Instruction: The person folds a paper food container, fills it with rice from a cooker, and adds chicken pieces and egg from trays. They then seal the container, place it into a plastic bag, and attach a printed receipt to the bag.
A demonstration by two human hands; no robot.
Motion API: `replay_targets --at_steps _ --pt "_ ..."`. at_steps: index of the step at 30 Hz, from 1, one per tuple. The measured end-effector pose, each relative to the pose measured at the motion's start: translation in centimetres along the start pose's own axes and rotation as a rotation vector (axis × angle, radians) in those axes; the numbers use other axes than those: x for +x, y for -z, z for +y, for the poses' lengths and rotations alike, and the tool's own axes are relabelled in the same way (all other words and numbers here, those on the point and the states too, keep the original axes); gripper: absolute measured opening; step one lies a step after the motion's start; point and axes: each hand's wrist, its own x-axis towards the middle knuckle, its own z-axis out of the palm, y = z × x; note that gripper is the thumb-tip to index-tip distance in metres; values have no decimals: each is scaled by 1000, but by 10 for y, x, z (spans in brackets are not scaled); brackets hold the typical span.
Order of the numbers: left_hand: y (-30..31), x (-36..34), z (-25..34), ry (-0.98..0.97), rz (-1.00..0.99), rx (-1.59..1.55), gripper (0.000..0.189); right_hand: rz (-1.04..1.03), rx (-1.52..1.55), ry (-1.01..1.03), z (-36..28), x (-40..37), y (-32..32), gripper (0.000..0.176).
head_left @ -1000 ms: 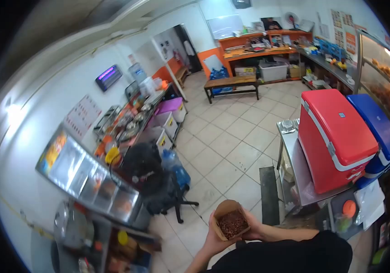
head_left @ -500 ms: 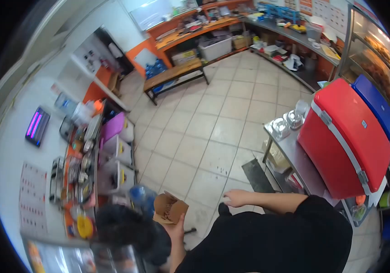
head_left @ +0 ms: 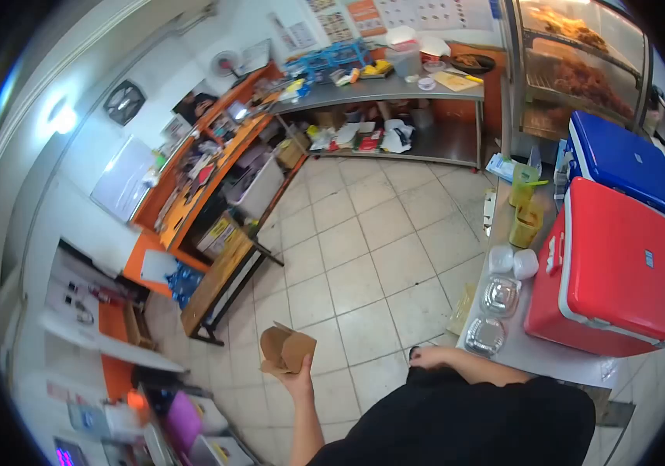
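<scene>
My left hand (head_left: 299, 380) grips an open brown cardboard food box (head_left: 298, 351) from its right side and below. The box's flaps stand up, and its contents cannot be made out from here. In front of my black shirt, my right hand (head_left: 428, 356) hangs with its fingers curled in and no object seen in them. A small dark shape shows beside its fingertips, too small to name. Nearest to that hand, clear plastic containers (head_left: 486, 335) sit on the front left corner of the metal table (head_left: 573, 369).
On the table at right stand a red cooler box (head_left: 623, 272), a blue cooler box (head_left: 627, 159) and yellow-green containers (head_left: 527, 223). A glass food warmer (head_left: 573, 70) is behind. A wooden bench (head_left: 220, 279) stands left on the tiled floor (head_left: 363, 272). A long steel counter (head_left: 379, 92) lines the back.
My view has swung to the right, toward the coolers and food warmer. A dark-haired head at the lower left has left the view. The box is still in my left hand.
</scene>
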Motion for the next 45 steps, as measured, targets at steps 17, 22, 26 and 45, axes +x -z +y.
replay_targets --at_steps 17,22,26,45 --pt "-238 488 -176 -104 -391 429 114 367 -167 -404 -40 258 391 52" --pt "-405 639 -179 -92 -674 265 108 883 143 -608 72 262 441 54" --pt "-557 749 -208 -137 -772 146 107 2006 -201 -832 27 121 644 63" --pt "-1142 1010 -250 -261 -981 146 102 1627 -887 -2496 137 -211 1141 76"
